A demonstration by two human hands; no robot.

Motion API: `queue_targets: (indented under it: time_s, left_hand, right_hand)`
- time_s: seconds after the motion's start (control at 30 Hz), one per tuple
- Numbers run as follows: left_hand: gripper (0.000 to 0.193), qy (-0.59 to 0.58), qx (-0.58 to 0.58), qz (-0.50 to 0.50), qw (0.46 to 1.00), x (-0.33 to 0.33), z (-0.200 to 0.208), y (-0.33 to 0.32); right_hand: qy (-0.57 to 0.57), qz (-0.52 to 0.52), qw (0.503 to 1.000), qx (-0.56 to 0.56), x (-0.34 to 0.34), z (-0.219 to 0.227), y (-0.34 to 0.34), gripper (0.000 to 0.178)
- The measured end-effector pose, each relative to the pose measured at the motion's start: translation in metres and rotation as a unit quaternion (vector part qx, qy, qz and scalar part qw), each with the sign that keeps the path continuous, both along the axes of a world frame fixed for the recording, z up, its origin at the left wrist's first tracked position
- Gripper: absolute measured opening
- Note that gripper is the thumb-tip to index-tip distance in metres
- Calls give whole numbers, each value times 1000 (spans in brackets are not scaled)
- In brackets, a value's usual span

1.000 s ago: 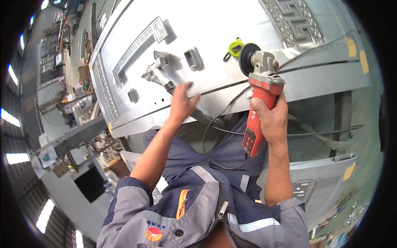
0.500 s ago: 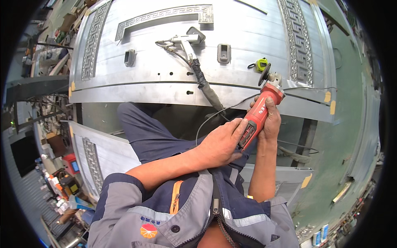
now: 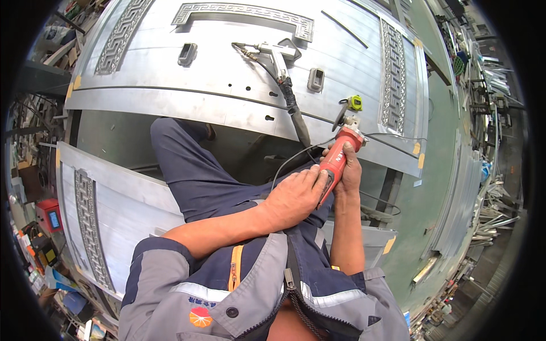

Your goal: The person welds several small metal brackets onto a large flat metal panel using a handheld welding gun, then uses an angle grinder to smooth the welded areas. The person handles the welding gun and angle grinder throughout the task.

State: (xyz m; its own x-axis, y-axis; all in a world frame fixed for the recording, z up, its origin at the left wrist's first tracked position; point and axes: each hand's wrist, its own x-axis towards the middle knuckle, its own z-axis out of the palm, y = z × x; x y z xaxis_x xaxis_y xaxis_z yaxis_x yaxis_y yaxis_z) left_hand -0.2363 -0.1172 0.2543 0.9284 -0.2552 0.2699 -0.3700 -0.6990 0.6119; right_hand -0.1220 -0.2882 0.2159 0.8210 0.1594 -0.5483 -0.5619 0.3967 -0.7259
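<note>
A red angle grinder (image 3: 340, 152) points away from me in front of my lap, its head and dark disc at the far end. My right hand (image 3: 351, 173) is closed around its body from the right, thumb on top. On its rear end lies my left hand (image 3: 290, 198), fingers bent over the housing and partly hidden by it. The disc is close to the near edge of a silvery metal door panel (image 3: 216, 105), beside a yellow-green tape measure (image 3: 355, 103). Whether the disc turns, I cannot tell.
A welding-style gun (image 3: 277, 57) with a wrapped cable lies on the panel, between two rectangular metal sockets (image 3: 187, 54). Beyond it is a bracket-shaped patterned trim (image 3: 244, 10). Another panel (image 3: 131, 199) is at my left. Metal strips (image 3: 460, 199) lie at the right.
My view has turned, so the panels have shifted and tilted in the picture. The grinder and both hands appear further left, with the same hold.
</note>
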Motion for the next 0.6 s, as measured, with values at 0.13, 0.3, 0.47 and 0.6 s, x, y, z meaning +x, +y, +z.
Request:
queue_targets:
  time_s: [0.13,0.3,0.47,0.6]
  left_hand:
    - [80,25,-47,5,999,-10,1,13]
    - [83,25,-56,6,998,-16,-4,19]
    - [86,93,-100,-29,990,-10,6,31]
    - [88,215,-299,19,930,34,-39,49]
  right_hand:
    - [4,25,1000,8,-5,-1,13,45]
    - [8,27,1000,11,-5,-5,21,45]
    - [9,17,999,26,-1,2,28,43]
    - [-3,23,1000,-11,7,9,14,43]
